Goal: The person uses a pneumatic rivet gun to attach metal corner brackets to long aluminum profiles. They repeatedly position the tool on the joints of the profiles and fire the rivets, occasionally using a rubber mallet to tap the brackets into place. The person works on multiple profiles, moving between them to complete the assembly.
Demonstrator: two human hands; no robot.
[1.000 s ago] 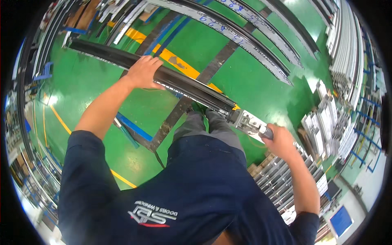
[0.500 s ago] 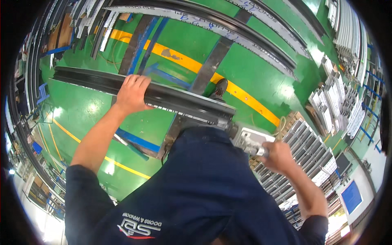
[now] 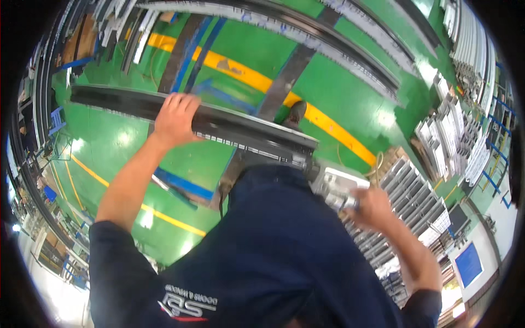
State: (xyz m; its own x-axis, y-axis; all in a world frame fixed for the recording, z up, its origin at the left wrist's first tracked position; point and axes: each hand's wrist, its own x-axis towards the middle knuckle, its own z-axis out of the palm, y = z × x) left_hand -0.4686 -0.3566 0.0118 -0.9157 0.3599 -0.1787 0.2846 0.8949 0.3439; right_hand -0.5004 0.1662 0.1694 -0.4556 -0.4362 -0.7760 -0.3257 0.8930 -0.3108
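A long black metal profile (image 3: 246, 128) lies slantwise across the blue-and-dark supports in front of me. My left hand (image 3: 178, 117) is closed over it near its middle, fingers over the far edge and thumb on the near side. At the profile's right end sits a silver-grey tool (image 3: 342, 183), partly hidden by my body. My right hand (image 3: 372, 208) is closed round the tool's handle, a little blurred. Whether the tool touches the profile's end, I cannot tell.
More long profiles (image 3: 306, 38) lie beyond, across dark support beams (image 3: 290, 76). Stacked profiles (image 3: 410, 202) stand at the right, with bundles (image 3: 454, 136) farther off. A yellow line (image 3: 339, 136) crosses the green floor. A shoe (image 3: 297, 112) shows past the profile.
Both hands keep their holds. The profile's right end and the tool appear shifted very slightly, along with a small shift of the whole view.
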